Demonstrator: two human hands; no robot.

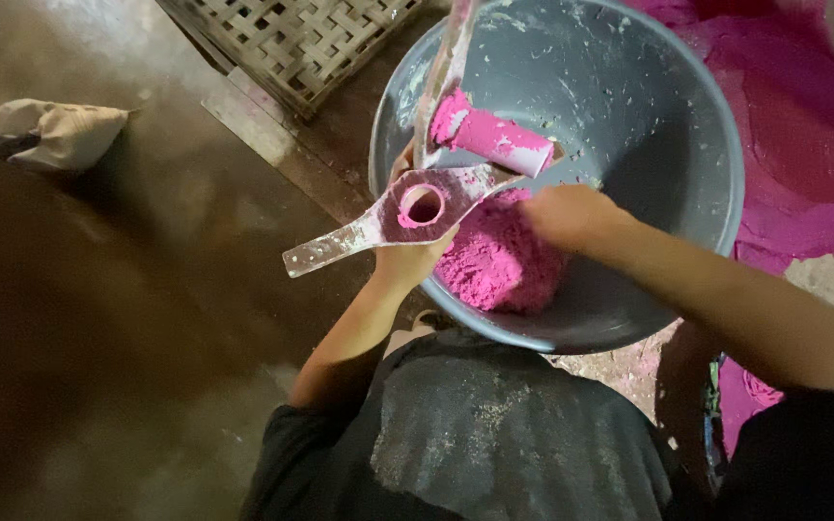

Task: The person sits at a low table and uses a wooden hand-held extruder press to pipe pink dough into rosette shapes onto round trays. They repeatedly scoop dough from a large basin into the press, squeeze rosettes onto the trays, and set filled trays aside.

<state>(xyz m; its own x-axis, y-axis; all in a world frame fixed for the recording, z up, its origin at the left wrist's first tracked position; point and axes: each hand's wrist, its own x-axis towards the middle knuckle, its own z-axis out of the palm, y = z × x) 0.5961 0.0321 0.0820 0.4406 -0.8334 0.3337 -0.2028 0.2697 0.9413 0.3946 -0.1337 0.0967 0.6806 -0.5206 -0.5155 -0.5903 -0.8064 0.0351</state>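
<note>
Cloth bundle [60, 130], pale, lies at far left on the dark floor [98, 318]. Right of it, at the far edge, sits a woven lattice basket [291, 39], with a flat board [263, 125] running along its near side.

Left hand [407, 256]: closed around a flat, pink-smeared mould tool [407, 210] with a round hole in its middle; one tapered handle end sticks out to the left, beyond the bowl rim. Fingers are mostly hidden under the tool, so how tightly they grip cannot be told. A second flat arm of the tool rises toward the far edge, and a short pink-coated cylinder [494, 140] projects from it to the right, over the bowl.

Grey bowl [668, 125], large and round, dusted with pale flecks, holds a mound of pink powder [494, 265] against its near-left wall, just right of the left hand.

Right hand [571, 214]: fingers curled downward, pressed onto the top of the pink powder mound; whether it grasps any powder cannot be told. Its forearm runs off to the right, across the bowl rim.

Near, centre: dark dusty clothing [494, 425] below the bowl. Far right: a spread of pink material [803, 135] beyond the bowl.
</note>
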